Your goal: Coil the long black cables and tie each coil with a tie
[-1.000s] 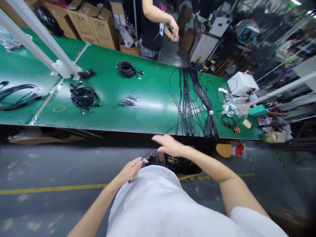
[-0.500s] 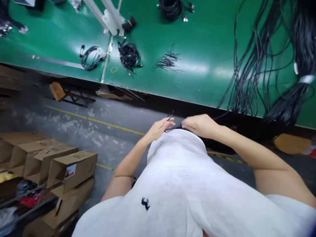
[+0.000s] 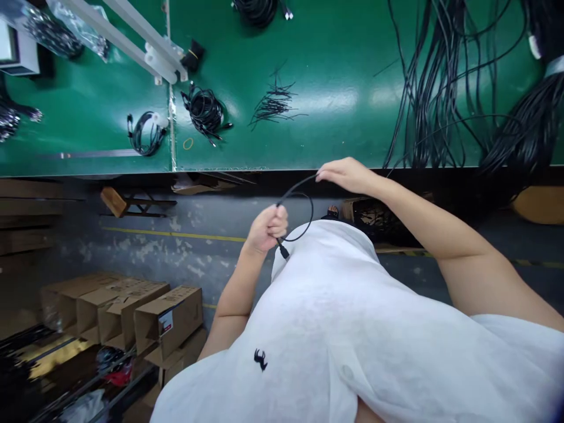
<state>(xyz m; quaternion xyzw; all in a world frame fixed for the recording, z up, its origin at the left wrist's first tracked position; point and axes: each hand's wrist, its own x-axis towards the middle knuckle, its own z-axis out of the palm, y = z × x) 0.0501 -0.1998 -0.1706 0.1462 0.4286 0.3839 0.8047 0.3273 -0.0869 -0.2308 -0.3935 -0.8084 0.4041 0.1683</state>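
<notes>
My left hand (image 3: 267,228) is closed in a fist round a thin black cable (image 3: 304,218), whose plug end sticks out below the fist against my white shirt. The cable curls into a small loop and rises to my right hand (image 3: 346,174), which pinches it near the front edge of the green table (image 3: 335,135). From there the cable runs on toward a spread of long black cables (image 3: 436,88) lying on the table at the right. Both hands hover in front of the table edge, above the floor.
On the table lie a coiled cable bundle (image 3: 203,110), a pile of short black ties (image 3: 273,101), a small coil (image 3: 145,126), a yellow rubber band (image 3: 188,143) and a white frame post (image 3: 150,50). A thick tied cable bundle (image 3: 529,123) hangs at right. Cardboard boxes (image 3: 132,314) stand on the floor at left.
My hands have drawn apart, the right one rising to the table edge and the left dropping, so the cable now forms a loop between them. The view has swung further left and down.
</notes>
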